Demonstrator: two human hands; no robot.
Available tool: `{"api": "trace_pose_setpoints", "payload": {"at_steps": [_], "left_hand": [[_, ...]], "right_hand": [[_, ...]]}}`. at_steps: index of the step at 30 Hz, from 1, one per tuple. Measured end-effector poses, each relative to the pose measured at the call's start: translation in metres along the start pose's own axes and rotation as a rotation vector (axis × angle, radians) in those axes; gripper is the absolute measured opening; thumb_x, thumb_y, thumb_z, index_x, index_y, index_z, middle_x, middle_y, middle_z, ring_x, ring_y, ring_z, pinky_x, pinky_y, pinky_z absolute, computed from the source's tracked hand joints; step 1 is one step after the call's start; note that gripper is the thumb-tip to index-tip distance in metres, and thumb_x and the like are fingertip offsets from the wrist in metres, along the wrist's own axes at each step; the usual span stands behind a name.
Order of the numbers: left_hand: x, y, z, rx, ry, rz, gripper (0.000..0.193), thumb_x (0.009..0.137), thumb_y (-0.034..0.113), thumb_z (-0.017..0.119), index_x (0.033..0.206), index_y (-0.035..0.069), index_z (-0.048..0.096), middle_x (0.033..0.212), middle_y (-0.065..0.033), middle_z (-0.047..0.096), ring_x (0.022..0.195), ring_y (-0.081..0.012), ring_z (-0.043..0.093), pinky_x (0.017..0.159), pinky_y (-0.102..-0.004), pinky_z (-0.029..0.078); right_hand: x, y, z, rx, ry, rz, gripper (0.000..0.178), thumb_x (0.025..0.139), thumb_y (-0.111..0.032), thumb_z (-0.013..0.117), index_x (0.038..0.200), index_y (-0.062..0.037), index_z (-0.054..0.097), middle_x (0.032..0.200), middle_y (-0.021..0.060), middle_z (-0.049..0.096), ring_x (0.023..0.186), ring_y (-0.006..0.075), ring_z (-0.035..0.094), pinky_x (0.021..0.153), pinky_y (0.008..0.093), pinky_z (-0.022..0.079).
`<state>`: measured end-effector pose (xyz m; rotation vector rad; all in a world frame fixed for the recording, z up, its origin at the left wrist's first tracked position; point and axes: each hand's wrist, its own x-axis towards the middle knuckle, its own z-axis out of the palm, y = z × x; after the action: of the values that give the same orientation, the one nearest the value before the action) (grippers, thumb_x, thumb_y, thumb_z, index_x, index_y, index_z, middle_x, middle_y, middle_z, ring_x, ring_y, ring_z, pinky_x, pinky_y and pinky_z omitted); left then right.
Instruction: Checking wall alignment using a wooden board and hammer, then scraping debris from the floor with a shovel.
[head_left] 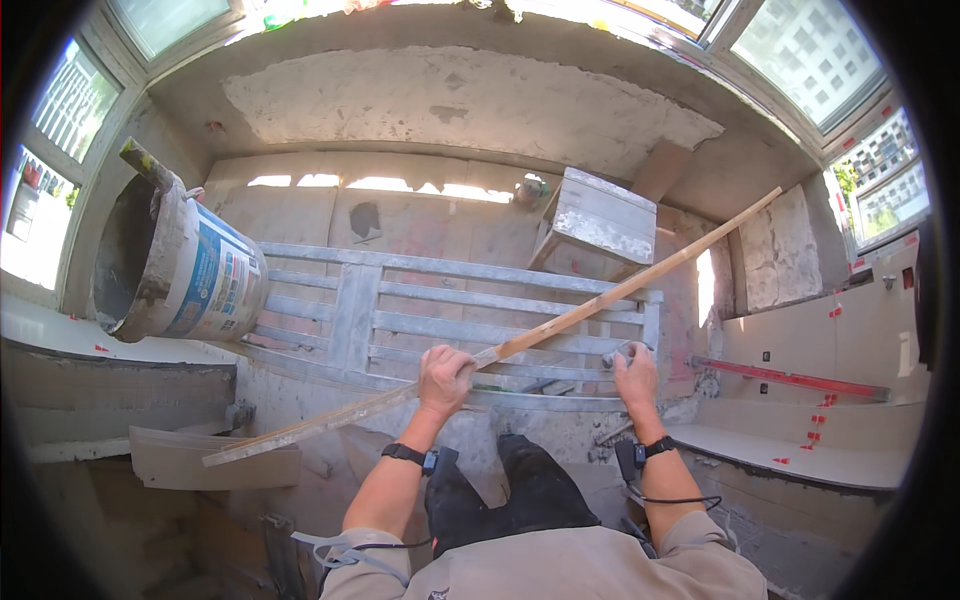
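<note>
A long wooden batten (600,299) runs diagonally in front of me, its near left end lower and its far right end reaching toward the window wall. My left hand (445,380) is closed around its middle. My right hand (635,378) is apart from the batten, fingers pinched at a small greyish piece too indistinct to name. Beneath both lies a slatted grey platform (356,318), dusty and spattered. The batten's left half looks whitish with plaster, while the right half shows bare wood.
At left, a large plaster-smeared bucket (215,275) lies tipped with its mouth facing left. A dusty stool (605,212) stands beyond the platform. A red bar (790,378) rests by the right wall. A thin board piece (160,462) lies at lower left. Windows (810,60) surround the far side.
</note>
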<state>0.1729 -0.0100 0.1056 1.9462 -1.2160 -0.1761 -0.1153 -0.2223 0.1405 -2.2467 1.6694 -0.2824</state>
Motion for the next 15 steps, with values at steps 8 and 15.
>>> {"api": "trace_pose_setpoints", "payload": {"at_steps": [8, 15], "left_hand": [[0.001, 0.001, -0.004, -0.007, 0.036, 0.014, 0.010, 0.072, 0.010, 0.076, 0.079, 0.011, 0.068, 0.079, -0.0029, 0.063, 0.088, -0.0245, 0.058, 0.082, -0.0393, 0.042], [0.003, 0.004, 0.000, -0.054, 0.043, -0.069, 0.007, 0.073, 0.013, 0.074, 0.079, 0.013, 0.069, 0.079, -0.0048, 0.062, 0.088, -0.0268, 0.058, 0.081, -0.0396, 0.042]], "right_hand": [[-0.038, 0.063, 0.010, -0.270, -0.044, 0.128, 0.040, 0.079, -0.022, 0.069, 0.112, -0.0045, 0.055, 0.116, 0.0148, 0.054, 0.114, 0.0353, 0.049, 0.091, 0.0527, 0.042], [-0.029, 0.101, 0.018, -0.365, 0.001, -0.096, 0.025, 0.080, -0.020, 0.066, 0.098, -0.0051, 0.057, 0.095, 0.0179, 0.060, 0.092, 0.0381, 0.059, 0.080, 0.0486, 0.048]]}}
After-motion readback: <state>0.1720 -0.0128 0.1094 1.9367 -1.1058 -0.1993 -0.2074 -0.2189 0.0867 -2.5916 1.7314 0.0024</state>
